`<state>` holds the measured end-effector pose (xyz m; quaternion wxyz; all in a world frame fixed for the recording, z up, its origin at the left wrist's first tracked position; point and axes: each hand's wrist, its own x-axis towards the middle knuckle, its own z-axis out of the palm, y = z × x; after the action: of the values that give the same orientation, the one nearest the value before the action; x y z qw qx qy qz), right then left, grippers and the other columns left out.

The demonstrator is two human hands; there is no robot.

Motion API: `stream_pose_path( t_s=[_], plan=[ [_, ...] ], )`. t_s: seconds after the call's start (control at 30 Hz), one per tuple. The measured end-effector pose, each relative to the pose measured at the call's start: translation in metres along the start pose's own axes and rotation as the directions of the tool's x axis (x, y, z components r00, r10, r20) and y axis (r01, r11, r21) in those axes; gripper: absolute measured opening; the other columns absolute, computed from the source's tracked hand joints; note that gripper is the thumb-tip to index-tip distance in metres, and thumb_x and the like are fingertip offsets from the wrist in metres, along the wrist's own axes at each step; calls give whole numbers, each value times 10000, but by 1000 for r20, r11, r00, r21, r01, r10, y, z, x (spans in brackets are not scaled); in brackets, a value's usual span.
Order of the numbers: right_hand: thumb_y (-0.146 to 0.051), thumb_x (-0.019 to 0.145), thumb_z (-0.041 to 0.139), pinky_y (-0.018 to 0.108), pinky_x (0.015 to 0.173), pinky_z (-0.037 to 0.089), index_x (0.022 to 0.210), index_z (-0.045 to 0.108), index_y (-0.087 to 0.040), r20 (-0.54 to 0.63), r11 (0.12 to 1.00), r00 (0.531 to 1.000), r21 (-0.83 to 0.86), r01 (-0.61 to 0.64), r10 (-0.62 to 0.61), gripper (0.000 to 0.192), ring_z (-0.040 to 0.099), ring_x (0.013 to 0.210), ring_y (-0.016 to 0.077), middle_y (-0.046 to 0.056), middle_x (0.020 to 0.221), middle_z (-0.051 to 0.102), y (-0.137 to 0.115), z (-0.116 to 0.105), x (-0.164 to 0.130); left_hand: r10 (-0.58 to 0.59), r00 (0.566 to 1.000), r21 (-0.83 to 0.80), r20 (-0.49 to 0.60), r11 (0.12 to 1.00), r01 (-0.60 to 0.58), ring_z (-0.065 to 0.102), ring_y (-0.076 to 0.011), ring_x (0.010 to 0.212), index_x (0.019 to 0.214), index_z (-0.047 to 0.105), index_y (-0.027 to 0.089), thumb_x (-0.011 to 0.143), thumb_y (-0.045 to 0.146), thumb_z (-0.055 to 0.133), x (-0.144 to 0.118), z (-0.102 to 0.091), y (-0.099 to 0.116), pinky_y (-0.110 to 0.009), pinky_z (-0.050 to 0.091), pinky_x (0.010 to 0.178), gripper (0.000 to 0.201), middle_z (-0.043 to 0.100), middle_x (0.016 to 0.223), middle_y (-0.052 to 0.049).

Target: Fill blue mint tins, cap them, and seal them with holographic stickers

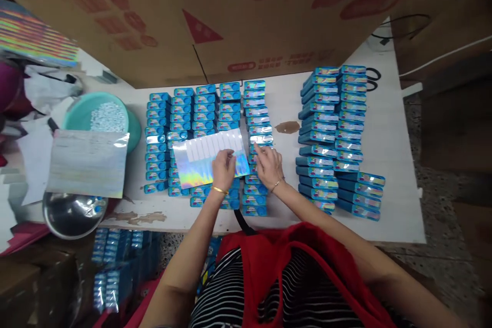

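My left hand is closed at the right part of a shiny holographic sticker sheet, with its fingers curled over the surface. White backing shows along the sheet's upper half, and its lower half has rainbow glare. Beneath it are rows of small blue boxes, partly hidden. My right hand has its index finger stretched out onto a blue box in the column just right of the sheet; nothing shows in its grasp. Several boxes in that column carry shiny strips on their upward edges.
Two more columns of blue boxes stand to the right, with black scissors behind them. A large cardboard box rises at the back. On the left are a teal basin, another sheet and a metal bowl.
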<state>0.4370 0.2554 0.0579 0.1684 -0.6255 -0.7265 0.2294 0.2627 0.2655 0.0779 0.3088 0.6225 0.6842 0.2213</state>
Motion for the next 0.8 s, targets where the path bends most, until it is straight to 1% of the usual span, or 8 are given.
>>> stream_pose_path(
  t_s=[0.07,0.13,0.17,0.23,0.33,0.47,0.67,0.8],
  plan=[
    [-232,955,319,414,837,331,1446,405,-210,100,992,987,-1,128,-127,499,449,997,277,133,1115,552,-38,8,24,55,993,102,-109,994,-44,584,-205,938,1085,578,183,904,212,432,16,-40,-28,-338,421,852,234,629,1013,-92],
    [-226,964,315,412,822,333,1446,403,-200,221,972,950,-23,233,-222,491,445,981,275,134,1097,563,-74,22,47,48,984,315,-174,949,9,548,-256,1040,1153,588,180,902,205,420,32,-78,-58,-383,394,875,303,614,1120,-115],
    [-227,971,305,410,817,335,1449,395,-189,273,961,928,-38,274,-254,488,443,981,274,137,1105,563,-90,31,57,26,985,412,-171,910,48,527,-284,1078,1180,592,185,902,208,421,39,-93,-72,-404,383,871,327,601,1169,-123],
    [-226,983,283,403,816,340,1453,375,-170,351,941,891,-68,331,-288,482,439,999,271,148,1144,554,-114,48,73,-19,995,555,-97,829,70,508,-318,1093,1179,619,202,908,234,426,48,-112,-97,-428,365,850,333,594,1197,-125],
    [-220,988,303,391,822,344,1442,374,-165,424,927,861,-110,358,-281,463,432,1034,265,160,1186,537,-130,73,86,-7,999,632,50,775,-26,524,-300,1032,1112,667,232,931,278,414,49,-118,-123,-434,348,832,315,613,1131,-119],
    [-260,990,345,387,824,335,1428,391,-171,435,923,862,-152,354,-259,449,433,1044,266,165,1183,535,-128,89,88,113,991,631,70,765,-132,513,-288,1027,1154,653,273,947,285,386,40,-109,-138,-457,318,855,338,620,1119,-117],
    [-293,999,308,387,820,325,1434,394,-191,446,919,857,-160,360,-258,455,427,1037,265,166,1185,531,-126,87,86,207,976,610,68,766,-205,472,-306,1149,1237,588,245,950,238,359,26,-107,-145,-480,290,907,367,581,1296,-111],
    [-295,997,312,389,829,332,1430,401,-188,441,924,862,-154,349,-251,455,421,1040,265,168,1187,532,-128,86,86,230,971,540,61,811,-226,497,-296,1140,1084,639,219,920,238,440,-1,-108,-134,-456,325,899,258,589,1275,-128]
  ],
)
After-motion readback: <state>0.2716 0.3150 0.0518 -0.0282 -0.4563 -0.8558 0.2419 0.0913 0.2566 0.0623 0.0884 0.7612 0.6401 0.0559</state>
